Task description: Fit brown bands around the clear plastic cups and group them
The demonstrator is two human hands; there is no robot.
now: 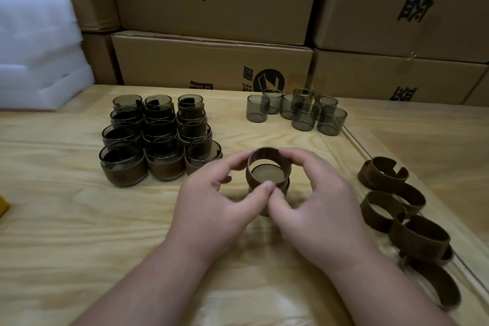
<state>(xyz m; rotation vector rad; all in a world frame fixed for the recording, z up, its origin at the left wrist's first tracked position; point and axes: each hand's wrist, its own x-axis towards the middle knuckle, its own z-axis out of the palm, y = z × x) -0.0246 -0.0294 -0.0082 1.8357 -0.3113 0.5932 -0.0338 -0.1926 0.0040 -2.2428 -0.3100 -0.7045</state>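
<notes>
Brown bands are the thing I have in hand: one brown leather-like band [268, 168], curled into a ring, sits around a small clear smoky plastic cup [267, 176] at the middle of the pale wooden worktop [66, 219]. My left hand [219, 204] pinches the band on its left side and my right hand [315, 206] on its right, forefingers curled over the far rim and both thumbs meeting at the near edge, so each grip is clenched on the band. The cup itself shows mostly as a round disc inside the ring; I cannot tell whether it is mouth up or down.

I judge the band light and springy, stiff enough to hold its curl yet willing to flex; its two ends are where I would keep hold to close it. The cup looks thin-walled, smooth and slippery, so I would squeeze gently and press evenly all round.

Just left of my hands stands a block of finished banded cups [158, 140], three across. Beyond, to the right, a cluster of bare smoky cups [299, 111] waits. Loose brown bands [402, 209] lie heaped at the right edge. Cardboard cartons [211, 61] and white foam sheets [39, 55] back the worktop.
</notes>
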